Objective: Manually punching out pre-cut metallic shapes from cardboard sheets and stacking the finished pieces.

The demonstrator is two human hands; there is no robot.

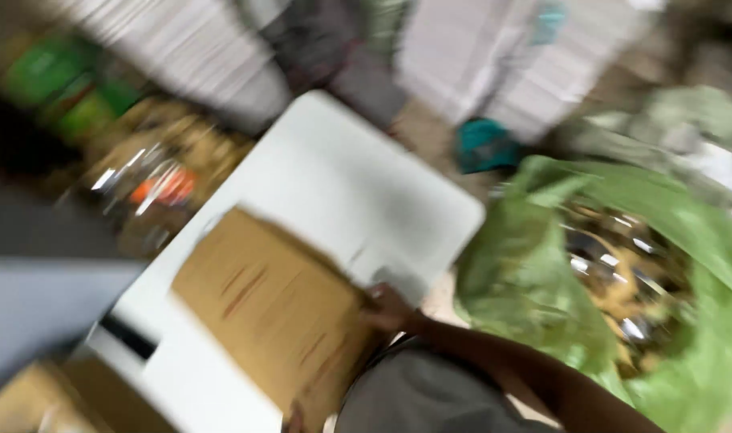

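Currently the right hand (pixel 388 309) grips the cardboard box (pixel 273 309) edge on the white tabletop (pixel 342 176); left hand unseen. Single-sided hold risks the box tipping toward the green sack (pixel 542 281).

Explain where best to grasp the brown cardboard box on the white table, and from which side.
Probably by its near right edge, where the right hand already touches the cardboard box. It lies flat and tilted on the white table, that edge overhanging toward the person.
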